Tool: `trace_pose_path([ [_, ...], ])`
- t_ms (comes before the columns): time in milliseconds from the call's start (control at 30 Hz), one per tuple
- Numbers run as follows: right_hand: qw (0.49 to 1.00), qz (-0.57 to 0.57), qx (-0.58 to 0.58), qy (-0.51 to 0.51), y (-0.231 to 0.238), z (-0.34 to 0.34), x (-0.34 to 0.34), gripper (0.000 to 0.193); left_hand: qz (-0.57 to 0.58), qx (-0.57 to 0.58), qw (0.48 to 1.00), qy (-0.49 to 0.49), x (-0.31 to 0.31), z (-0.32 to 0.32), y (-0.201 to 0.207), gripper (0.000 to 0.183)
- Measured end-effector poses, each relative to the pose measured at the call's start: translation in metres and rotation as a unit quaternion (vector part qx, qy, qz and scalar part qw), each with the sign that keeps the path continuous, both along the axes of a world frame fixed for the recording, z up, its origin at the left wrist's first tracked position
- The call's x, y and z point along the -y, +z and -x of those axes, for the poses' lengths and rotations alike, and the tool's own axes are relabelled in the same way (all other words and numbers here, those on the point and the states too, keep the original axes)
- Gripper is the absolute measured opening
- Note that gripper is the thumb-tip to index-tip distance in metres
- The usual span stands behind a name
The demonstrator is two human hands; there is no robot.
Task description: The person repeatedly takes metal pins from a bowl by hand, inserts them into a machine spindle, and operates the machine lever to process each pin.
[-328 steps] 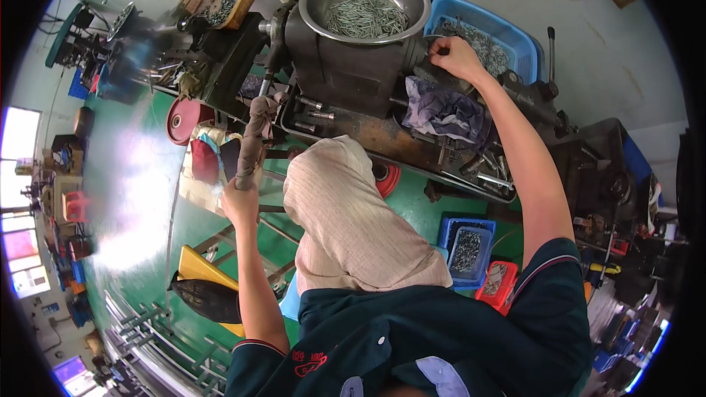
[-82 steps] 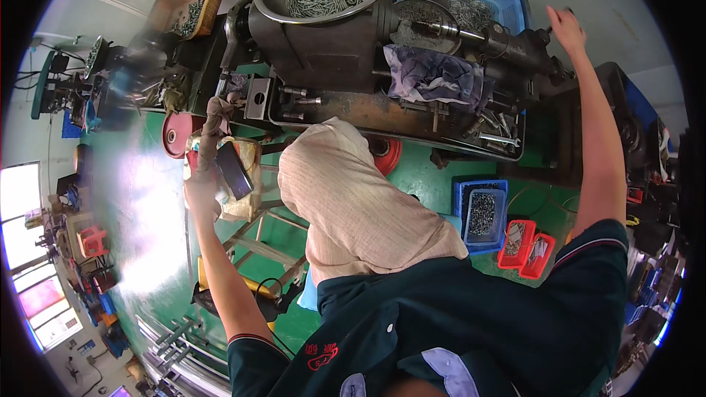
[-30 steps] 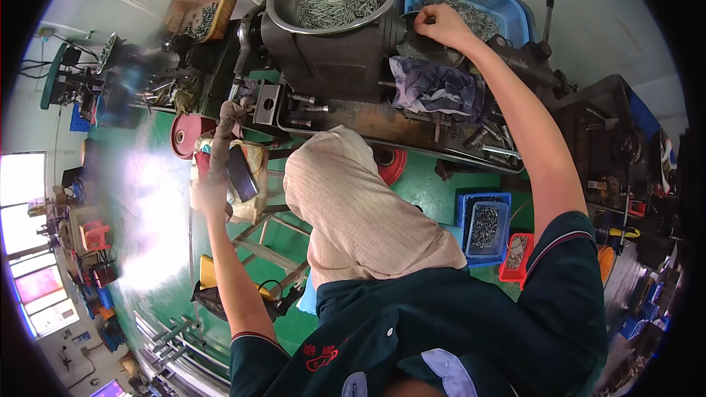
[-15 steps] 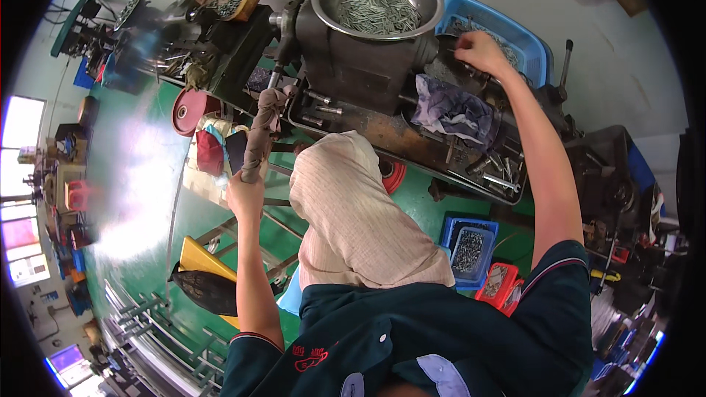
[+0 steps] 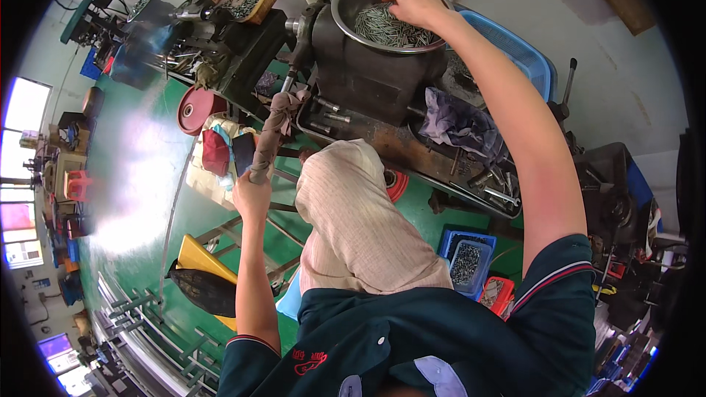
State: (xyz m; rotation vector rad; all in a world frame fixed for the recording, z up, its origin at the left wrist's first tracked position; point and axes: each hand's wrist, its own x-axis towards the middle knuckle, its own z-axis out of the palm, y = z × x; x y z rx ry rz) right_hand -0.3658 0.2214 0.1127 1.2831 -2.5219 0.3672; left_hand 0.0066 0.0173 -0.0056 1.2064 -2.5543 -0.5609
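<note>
My left hand point(image 5: 251, 195) is wrapped around the lower end of a lever bound in brown cloth point(image 5: 272, 136). This lever angles up to the dark machine body point(image 5: 360, 73). Resting on top of the machine is a steel bowl point(image 5: 344, 28) with many thin metal pins point(image 5: 393, 29) in it. My right hand point(image 5: 415, 4) reaches over the bowl's far side, fingertips bent together and pointing down near the pins. What those fingers hold, if anything, is hidden. Right of the bowl stands a blue plastic basket point(image 5: 540, 66), partly behind my right forearm.
A crumpled purple-grey rag point(image 5: 460, 123) lies on the machine bed, with a wrench point(image 5: 501, 195) in the metal tray nearby. Below are a blue bin of small parts point(image 5: 469, 261) and a red box point(image 5: 496, 294). An orange tray of parts point(image 5: 254, 4) sits at far left.
My right hand has moved left from the machine's spindle area beside the blue basket to above the steel bowl. The left hand keeps its hold on the lever; the view has shifted slightly.
</note>
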Motion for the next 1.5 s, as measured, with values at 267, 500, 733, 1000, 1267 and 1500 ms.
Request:
trace_pose_path([
  [267, 0.995, -0.060, 0.066, -0.047, 0.000, -0.004, 0.016, 0.013, -0.001, 0.001, 1.000, 0.010, 0.005, -0.005, -0.007, 0.026],
  [500, 0.964, 0.167, 0.204, 0.022, 0.020, 0.014, -0.034, 0.013, -0.025, -0.014, 1.000, 0.003, 0.000, -0.003, 0.002, 0.020],
  [733, 0.891, 0.276, 0.345, -0.101, -0.019, 0.004, -0.131, 0.009, -0.004, -0.013, 1.000, -0.008, -0.001, -0.002, 0.004, 0.025],
  [1000, 0.888, 0.219, 0.388, -0.112, -0.091, -0.022, -0.139, 0.013, -0.008, -0.001, 1.000, -0.025, -0.001, 0.000, 0.005, 0.026],
  [1267, 0.880, 0.235, 0.403, -0.082, -0.096, -0.022, -0.134, 0.014, -0.019, -0.023, 0.999, -0.023, -0.002, -0.003, 0.004, 0.029],
  [1500, 0.877, 0.255, 0.398, -0.085, -0.099, -0.020, -0.136, 0.014, 0.006, -0.010, 1.000, -0.027, -0.003, 0.001, 0.005, 0.027],
])
